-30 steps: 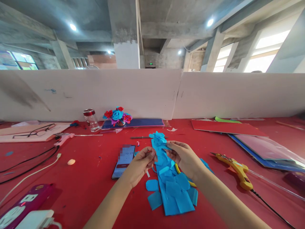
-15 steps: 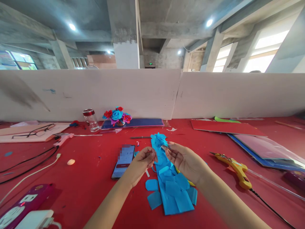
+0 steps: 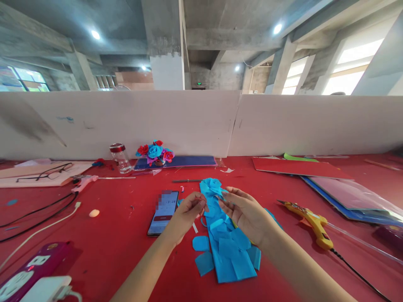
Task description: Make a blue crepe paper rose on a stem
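Observation:
In front of me, a blue crepe-paper flower (image 3: 210, 185) with ruffled petals stands between my hands, at the far end of a long blue paper strip (image 3: 233, 272). My left hand (image 3: 189, 212) is closed in a pinch just left of and below the flower; what its fingertips hold is hidden. The thumb and fingers of my right hand (image 3: 244, 209) pinch a petal edge on the flower's right side. Loose cut blue paper petals (image 3: 225, 248) lie on the strip, and a few more, such as one blue petal (image 3: 204, 263), rest beside it on the red table.
Left of my hands lies a phone (image 3: 163, 214) with a timer showing. A yellow glue gun (image 3: 310, 224) is on the right, a pink glue gun (image 3: 85, 183) on the left. Behind stand a glass jar (image 3: 120, 158) and a paper-flower bouquet (image 3: 155, 152), before a white partition (image 3: 119, 117).
My right fingers have shifted slightly along the flower's edge, and its petals look rounder and more gathered. A blue piece now shows beside my right wrist. My left hand stays nearly still.

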Available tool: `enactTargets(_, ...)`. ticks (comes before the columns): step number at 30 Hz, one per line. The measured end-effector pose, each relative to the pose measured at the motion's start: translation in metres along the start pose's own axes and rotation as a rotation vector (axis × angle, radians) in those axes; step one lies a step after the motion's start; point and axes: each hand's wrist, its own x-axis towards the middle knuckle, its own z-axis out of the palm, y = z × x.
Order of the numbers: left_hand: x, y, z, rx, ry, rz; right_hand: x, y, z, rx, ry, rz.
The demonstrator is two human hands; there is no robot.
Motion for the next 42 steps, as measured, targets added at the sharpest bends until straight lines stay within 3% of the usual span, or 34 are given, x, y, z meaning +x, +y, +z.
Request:
enactTargets(5,-0.002,0.003,0.0,0.126,0.022,0.09,-0.019,0.001,-0.001,-0.086,-0.043,-0.062)
enactTargets(13,-0.008,0.01,0.002,0.277,0.138,0.18,-0.033,0.005,-0.013,-0.228,-0.145,-0.046)
enactTargets(23,-0.013,0.009,0.003,0.2,0.123,0.191,-0.04,0.001,-0.01,-0.45,-0.099,-0.155)
enactTargets(26,-0.012,0.01,0.006,0.067,0.141,0.121,-0.038,-0.004,-0.013,-0.621,-0.12,-0.324)
enactTargets(31,-0.011,0.009,0.011,-0.447,-0.016,-0.213,-0.018,-0.01,-0.024,-1.128,-0.074,-0.933)
enactTargets(34,-0.012,0.008,0.013,-0.584,-0.027,-0.346,-0.006,-0.01,-0.026,-1.31,-0.101,-1.201)
enactTargets(38,-0.012,0.008,0.014,-0.583,-0.018,-0.367,-0.001,-0.005,-0.024,-1.328,-0.127,-1.316)
enactTargets(42,-0.011,0.007,0.016,-0.542,0.005,-0.355,0.001,0.006,-0.019,-1.35,-0.132,-1.315)
